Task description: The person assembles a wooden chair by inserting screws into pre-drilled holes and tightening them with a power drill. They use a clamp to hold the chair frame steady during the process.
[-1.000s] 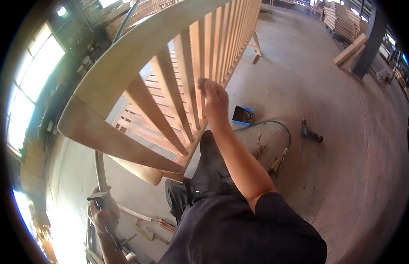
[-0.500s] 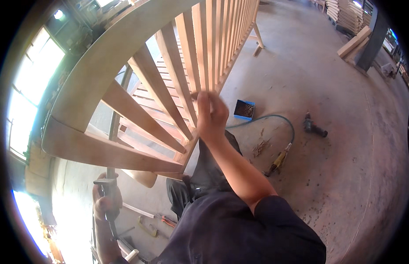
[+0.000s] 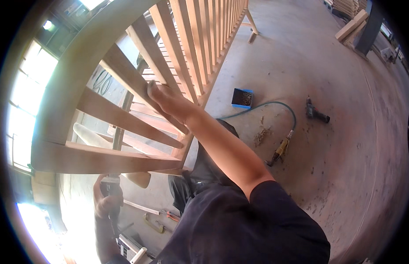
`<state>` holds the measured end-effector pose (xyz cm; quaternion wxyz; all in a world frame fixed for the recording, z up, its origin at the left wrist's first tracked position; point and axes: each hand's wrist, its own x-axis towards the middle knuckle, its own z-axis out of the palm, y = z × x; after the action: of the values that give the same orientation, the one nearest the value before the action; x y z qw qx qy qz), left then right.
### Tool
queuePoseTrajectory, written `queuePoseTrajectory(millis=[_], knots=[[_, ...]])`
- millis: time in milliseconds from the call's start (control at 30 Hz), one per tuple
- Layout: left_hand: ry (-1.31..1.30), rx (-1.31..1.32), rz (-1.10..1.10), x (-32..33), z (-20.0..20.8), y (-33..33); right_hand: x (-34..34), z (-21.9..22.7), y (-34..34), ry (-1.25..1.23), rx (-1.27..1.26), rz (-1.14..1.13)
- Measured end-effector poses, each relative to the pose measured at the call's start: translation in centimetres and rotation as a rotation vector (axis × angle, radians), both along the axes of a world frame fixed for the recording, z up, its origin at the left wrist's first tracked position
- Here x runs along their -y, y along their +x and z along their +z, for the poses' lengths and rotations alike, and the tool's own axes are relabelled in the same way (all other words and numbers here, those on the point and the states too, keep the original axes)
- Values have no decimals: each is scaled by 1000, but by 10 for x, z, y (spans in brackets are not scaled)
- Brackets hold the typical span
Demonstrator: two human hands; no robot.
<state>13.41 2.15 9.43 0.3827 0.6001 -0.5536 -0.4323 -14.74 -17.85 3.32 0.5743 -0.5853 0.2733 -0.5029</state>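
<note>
A pale wooden bench [image 3: 103,39] with a curved top rail and upright slats stands before me. A long metal bar clamp [image 3: 120,119] runs behind the slats. Its near end is in my left hand [image 3: 108,200], below the bench's end post [image 3: 103,160], with the fingers wrapped round the grip. My right arm reaches over the lower rail. At the slats, my right hand [image 3: 164,97] lies between two of them, close against a slat [image 3: 134,83]. Its fingers are partly hidden, so whether they grip anything cannot be seen.
On the floor to the right are a blue box [image 3: 242,98] of small fasteners, a yellow air tool [image 3: 279,151] on a green hose, a cordless drill [image 3: 316,111] and loose scraps [image 3: 261,135]. Near my left hand lie a C-clamp [image 3: 153,223] and orange-handled pliers [image 3: 172,216].
My right hand has moved left along the slats, from beside the lower rail to between slats nearer the bench's end. My left hand still holds the clamp, and the view has shifted slightly.
</note>
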Motion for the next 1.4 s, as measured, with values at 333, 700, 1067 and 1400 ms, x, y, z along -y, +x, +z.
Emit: queuePoseTrajectory(millis=[333,700,1067,1400], knots=[[51,311,-67,5,13,-3,17,-15,13,-236,189,21],[48,684,-38,21,26,3,16,-26,9,-260,89,-115],[134,912,-98,22,45,-5,15,-48,19,-109,423,43],[-242,1042,-155,-11,55,-28,2,-31,28,-55,486,22]])
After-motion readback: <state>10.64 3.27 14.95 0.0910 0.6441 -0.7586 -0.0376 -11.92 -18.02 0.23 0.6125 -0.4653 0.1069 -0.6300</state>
